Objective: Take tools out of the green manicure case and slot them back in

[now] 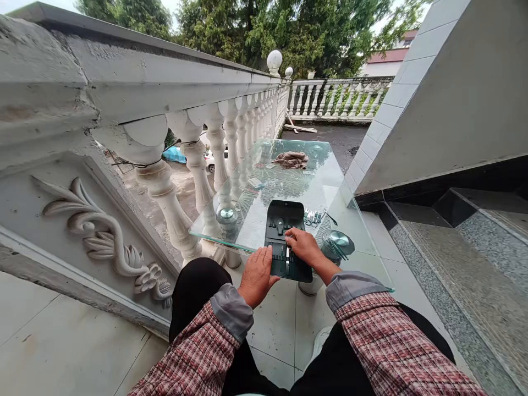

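A dark manicure case (284, 209) lies unfolded on the glass table, its near end reaching past the front edge. Small tools sit in its loops, among them a nail clipper (280, 225) in the upper half and a slim silvery manicure tool (287, 259) in the lower half. My left hand (258, 275) grips the case's left edge, thumb by the near corner. Over the case's right side, my right hand (304, 246) has its fingers curled and pinched at the top of the silvery tool; they partly hide it. Several loose metal tools (314, 216) lie right of the case.
Thin dark-handled tools (338, 246) rest near the right front of the glass table (247, 220). Farther back are a crumpled brown cloth (291, 160) and a small flat packet (256, 183). A white balustrade (214, 132) runs along the left; stone steps (454, 247) rise at right.
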Action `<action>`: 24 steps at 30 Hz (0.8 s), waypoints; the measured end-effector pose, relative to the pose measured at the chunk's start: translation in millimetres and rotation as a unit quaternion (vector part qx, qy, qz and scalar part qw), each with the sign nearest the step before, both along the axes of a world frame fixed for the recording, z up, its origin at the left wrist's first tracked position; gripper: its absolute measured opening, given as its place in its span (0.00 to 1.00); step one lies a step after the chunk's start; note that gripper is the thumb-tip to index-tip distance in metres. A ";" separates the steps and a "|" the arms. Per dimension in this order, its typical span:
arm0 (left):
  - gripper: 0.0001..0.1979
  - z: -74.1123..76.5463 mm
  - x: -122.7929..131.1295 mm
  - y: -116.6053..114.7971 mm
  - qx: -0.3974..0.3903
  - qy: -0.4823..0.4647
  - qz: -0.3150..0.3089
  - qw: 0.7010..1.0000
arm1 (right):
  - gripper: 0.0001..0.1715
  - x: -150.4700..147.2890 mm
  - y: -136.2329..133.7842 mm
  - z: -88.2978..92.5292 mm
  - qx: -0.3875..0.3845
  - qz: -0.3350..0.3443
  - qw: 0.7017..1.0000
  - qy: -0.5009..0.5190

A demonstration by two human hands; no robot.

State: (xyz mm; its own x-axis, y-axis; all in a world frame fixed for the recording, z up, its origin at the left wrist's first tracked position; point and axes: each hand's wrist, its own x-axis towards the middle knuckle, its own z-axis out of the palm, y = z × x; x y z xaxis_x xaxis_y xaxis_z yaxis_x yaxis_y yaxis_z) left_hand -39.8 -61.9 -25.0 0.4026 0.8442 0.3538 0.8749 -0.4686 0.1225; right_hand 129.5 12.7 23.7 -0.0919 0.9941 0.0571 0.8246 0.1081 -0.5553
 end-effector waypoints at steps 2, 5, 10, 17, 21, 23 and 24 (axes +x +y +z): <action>0.44 -0.4 0.0 0.0 0.000 -0.002 0.001 1.000 | 0.11 2.1 -2.7 3.1 0.034 0.015 0.998 -0.050; 0.44 -0.6 -0.4 -0.2 0.001 -0.004 0.000 1.000 | 0.13 3.0 -6.6 5.6 0.069 0.050 0.990 -0.112; 0.45 -0.2 -1.3 0.0 0.005 -0.007 -0.001 1.000 | 0.14 1.9 -10.1 5.5 0.107 0.107 0.974 -0.168; 0.44 -1.1 -1.3 1.1 0.010 -0.019 0.001 1.000 | 0.12 0.3 -20.7 2.2 0.135 0.125 0.965 -0.187; 0.43 -1.0 -1.8 0.9 0.011 -0.022 0.000 1.000 | 0.13 18.5 -20.1 4.8 0.127 0.075 0.973 -0.175; 0.42 -0.8 -2.1 1.0 0.012 -0.022 -0.002 1.000 | 0.15 41.8 -14.6 8.4 0.112 0.013 0.979 -0.171; 0.42 -0.7 -2.2 1.1 0.011 -0.022 -0.003 1.000 | 0.14 56.1 -11.4 10.0 0.099 -0.025 0.980 -0.172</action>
State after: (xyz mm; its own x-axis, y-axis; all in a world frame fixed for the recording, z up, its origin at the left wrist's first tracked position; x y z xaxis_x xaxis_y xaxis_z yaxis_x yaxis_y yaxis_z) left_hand -42.0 -60.8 -25.7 0.3909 0.8336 0.3903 0.8666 -0.4762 0.1492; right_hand 185.6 1.3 33.6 -0.0905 0.9704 0.2237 0.9663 0.1399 -0.2161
